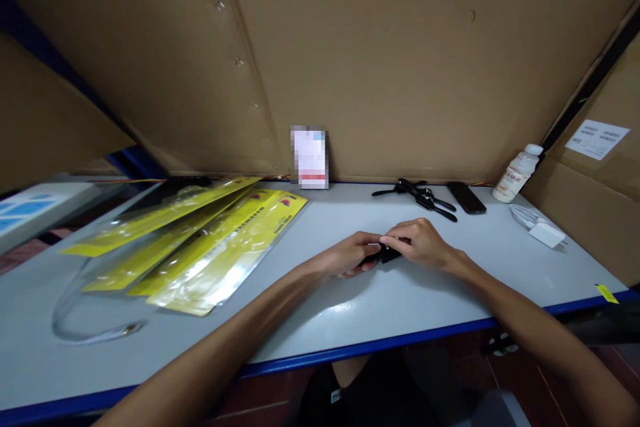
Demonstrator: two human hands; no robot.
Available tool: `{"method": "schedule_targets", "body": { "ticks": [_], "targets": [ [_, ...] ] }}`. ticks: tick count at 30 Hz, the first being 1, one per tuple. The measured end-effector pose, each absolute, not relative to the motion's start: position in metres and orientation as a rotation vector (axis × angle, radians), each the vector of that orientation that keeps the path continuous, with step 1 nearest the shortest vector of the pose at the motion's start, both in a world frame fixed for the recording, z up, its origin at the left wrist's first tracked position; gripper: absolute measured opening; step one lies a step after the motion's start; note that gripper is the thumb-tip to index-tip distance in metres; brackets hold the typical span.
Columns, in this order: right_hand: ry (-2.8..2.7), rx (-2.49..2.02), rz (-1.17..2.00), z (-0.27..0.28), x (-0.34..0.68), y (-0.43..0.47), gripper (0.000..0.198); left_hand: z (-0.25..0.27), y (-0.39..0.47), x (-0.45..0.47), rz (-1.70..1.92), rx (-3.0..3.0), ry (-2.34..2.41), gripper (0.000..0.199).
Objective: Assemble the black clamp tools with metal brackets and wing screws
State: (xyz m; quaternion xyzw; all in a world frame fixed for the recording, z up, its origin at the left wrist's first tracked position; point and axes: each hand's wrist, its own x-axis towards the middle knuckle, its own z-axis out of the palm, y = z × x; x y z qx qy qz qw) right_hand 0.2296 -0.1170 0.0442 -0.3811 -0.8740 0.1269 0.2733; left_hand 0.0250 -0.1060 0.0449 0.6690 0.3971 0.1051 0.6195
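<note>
Both my hands meet over the table near its front edge, right of the middle. My left hand point(353, 253) has its fingers curled around a small black piece point(389, 251), which has a tiny light spot on it. From the other side, my right hand point(420, 240) grips the same piece, thumb and fingers pressed on its top. Most of the piece is hidden by the fingers, so its exact kind cannot be made out. Behind the hands lie several black spring clamps point(420, 197), heaped together and touched by neither hand.
Yellow blister packs point(225, 253) fan across the left of the grey table point(320, 333), beside a pale cable point(90, 337). A propped card point(311, 159) leans on the cardboard wall. At right are a phone point(466, 198), a white bottle point(517, 175) and a charger point(547, 233).
</note>
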Motion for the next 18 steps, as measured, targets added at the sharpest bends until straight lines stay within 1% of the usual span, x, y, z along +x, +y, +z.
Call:
{"method": "schedule_targets", "body": {
  "ticks": [3, 5, 10, 12, 18],
  "targets": [
    [-2.347, -1.098, 0.199, 0.0445, 0.2319, -0.1167, 0.038, 0.0464, -0.1068, 0.0249, 0.242, 1.527, 0.902, 0.034],
    [-2.344, -1.119, 0.187, 0.0446, 0.2329, -0.1166, 0.042, 0.0467, -0.1068, 0.0247, 0.244, 1.524, 0.907, 0.036],
    [-2.394, -1.016, 0.413, 0.0446, 0.2302, -0.1186, 0.049, 0.0464, -0.1063, 0.025, 0.238, 1.533, 0.906, 0.033],
    [-2.381, -1.013, 0.392, 0.0442, 0.2288, -0.1192, 0.048, 0.0463, -0.1063, 0.0255, 0.242, 1.531, 0.915, 0.032],
    [-2.355, -1.099, 0.112, 0.0434, 0.2325, -0.116, 0.036, 0.0445, -0.1049, 0.026, 0.235, 1.535, 0.923, 0.038]
  ]
}}
